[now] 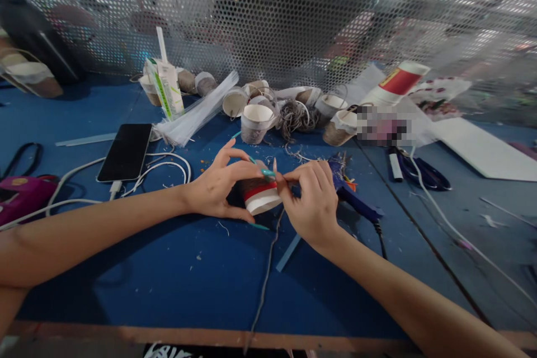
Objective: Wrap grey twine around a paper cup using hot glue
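My left hand (226, 184) is closed around a small paper cup (262, 199), which is tilted on its side over the blue table. The cup has a white rim, a red band and grey-brown yarn wound on the part beyond the band. My right hand (310, 196) pinches at the cup's side, with thumb and forefinger on the grey yarn (268, 268); the pinch point itself is partly hidden. That strand runs down from the cup to the table's front edge. Right behind my right hand lies a blue glue gun (361, 204).
Several yarn-wrapped cups (257, 120) and a yarn tangle (293, 118) stand at the back before a perforated metal screen (268, 17). At left are a phone (126, 151) with a white cable, a drink carton (170, 86) and clear strips (197, 112). A white board (490, 148) lies right.
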{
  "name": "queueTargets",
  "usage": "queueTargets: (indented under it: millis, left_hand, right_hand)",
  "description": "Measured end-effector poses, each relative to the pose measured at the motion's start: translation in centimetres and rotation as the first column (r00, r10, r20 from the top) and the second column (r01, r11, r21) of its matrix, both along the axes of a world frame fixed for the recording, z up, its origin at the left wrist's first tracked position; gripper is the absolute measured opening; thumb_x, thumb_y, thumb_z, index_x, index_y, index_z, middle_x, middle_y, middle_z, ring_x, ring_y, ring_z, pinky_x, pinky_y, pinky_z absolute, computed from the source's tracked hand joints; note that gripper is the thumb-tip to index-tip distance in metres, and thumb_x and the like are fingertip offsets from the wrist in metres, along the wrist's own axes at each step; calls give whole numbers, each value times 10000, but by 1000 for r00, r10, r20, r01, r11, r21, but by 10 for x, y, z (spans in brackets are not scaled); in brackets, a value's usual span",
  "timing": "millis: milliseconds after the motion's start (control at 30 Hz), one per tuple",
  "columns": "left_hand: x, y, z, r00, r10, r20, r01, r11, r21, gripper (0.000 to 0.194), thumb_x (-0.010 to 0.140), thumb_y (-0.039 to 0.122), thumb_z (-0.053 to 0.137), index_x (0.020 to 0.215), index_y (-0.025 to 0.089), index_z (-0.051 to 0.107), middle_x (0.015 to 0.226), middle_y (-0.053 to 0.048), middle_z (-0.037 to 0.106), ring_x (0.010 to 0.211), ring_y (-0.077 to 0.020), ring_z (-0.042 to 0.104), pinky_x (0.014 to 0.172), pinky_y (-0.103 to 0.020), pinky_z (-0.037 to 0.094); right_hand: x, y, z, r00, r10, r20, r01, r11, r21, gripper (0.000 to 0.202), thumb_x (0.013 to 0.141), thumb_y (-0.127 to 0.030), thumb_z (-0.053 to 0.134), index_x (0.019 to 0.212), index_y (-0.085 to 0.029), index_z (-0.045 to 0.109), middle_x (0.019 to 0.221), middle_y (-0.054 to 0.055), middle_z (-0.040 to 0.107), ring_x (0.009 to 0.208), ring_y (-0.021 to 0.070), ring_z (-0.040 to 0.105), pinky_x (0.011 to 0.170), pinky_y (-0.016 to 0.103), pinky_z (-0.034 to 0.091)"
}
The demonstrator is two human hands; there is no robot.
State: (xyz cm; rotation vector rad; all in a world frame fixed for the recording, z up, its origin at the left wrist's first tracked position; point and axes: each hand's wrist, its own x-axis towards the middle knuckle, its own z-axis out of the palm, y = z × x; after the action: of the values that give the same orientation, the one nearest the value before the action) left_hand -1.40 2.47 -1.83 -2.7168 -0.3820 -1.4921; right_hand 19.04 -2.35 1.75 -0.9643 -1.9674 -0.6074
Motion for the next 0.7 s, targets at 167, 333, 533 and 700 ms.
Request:
queueTargets:
  millis: [167,333,533,700]
  left_hand:
    - [0,0,1,997,-17,73,12,997,74,804,661,650,749,1291,290,401,1035,-37,663,1052,-244,536,1107,-578,341]
    - [1,-2,2,999,3,53,-7,996,86,663,694,637,732,1217,307,494,964,-20,693,1002,-236,544,1140,-591,300]
    - [1,-1,3,998,-16,59,10,995,95,623,746,631,690,1237,311,482,983,-7,695,1015,-224,543,1134,-591,317]
    - [1,-1,3,998,6,62,-13,993,115,619,710,655,706,1189,312,513,1006,-15,688,997,-225,546,1135,-581,329]
  right_hand:
    - [2,0,-1,1000,-2,-6,2,1000,-24,257,886,-150,597,737,-242,410,646,-21,478,639,165,441,611,315,366]
    - [1,0,-2,1000,-19,-1,19,999,-29,253,897,-169,589,737,-242,407,652,-23,482,634,160,459,636,318,387]
    - [0,-1,0,1000,-13,5,13,1000,-13,278,895,-154,591,738,-247,381,651,-21,456,632,161,439,603,307,377]
    - [0,-1,0,1000,-10,0,10,1000,-13,280,885,-143,602,749,-247,380,658,-25,457,634,159,434,612,306,384]
